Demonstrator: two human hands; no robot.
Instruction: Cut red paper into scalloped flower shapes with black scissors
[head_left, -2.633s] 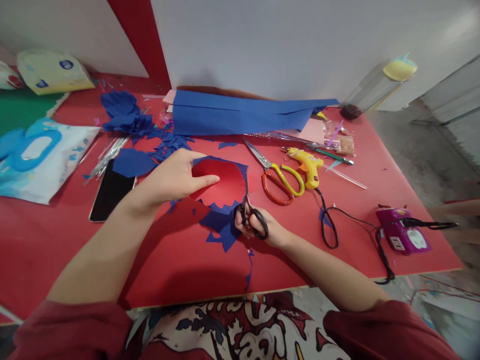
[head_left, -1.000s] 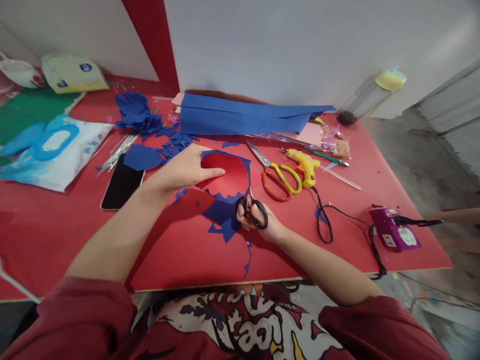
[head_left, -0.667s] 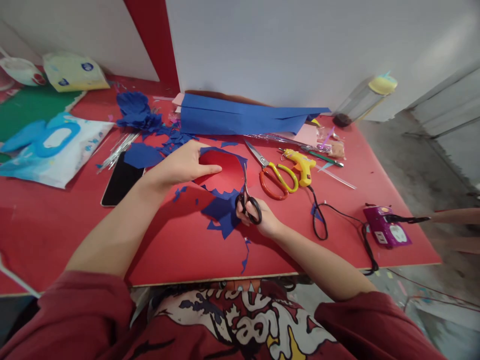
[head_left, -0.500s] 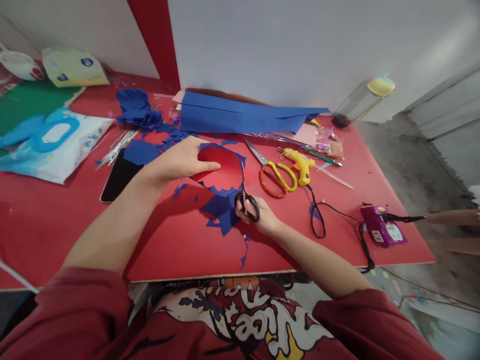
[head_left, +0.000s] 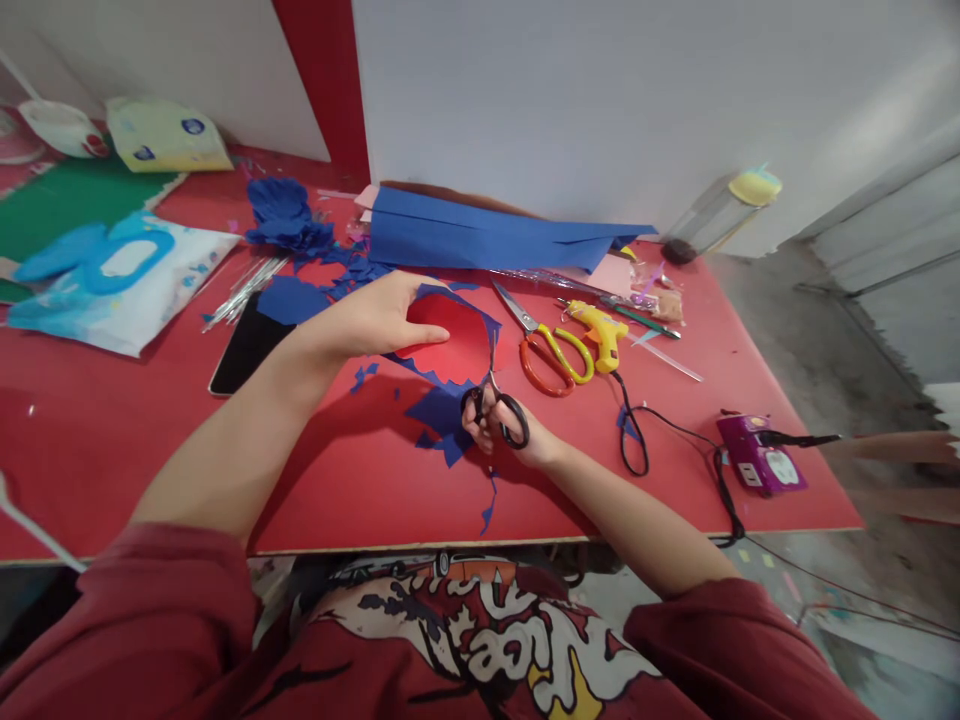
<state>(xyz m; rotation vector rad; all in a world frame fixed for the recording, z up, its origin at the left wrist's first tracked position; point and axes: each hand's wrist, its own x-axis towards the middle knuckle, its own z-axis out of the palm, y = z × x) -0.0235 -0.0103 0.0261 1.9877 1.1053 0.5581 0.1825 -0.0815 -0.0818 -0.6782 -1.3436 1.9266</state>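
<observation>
Above the red table, my left hand grips a red paper piece that has blue paper along its edges, thumb on top and fingers hidden behind. My right hand has its fingers through the loops of small black-handled scissors. Their blades are at the right edge of the paper, where the blue border is. Below the paper lie blue paper scraps. To the right rests a larger pair of scissors with one red and one yellow handle.
A yellow glue gun is wired toward a purple power socket. Folded blue paper lies along the wall. At left are a wipes pack, a dark phone and a blue paper flower. Another person's arm shows at far right.
The loops of the black scissors have spread apart in my right hand. My left hand keeps its grip on the paper. The whole view has shifted slightly.
</observation>
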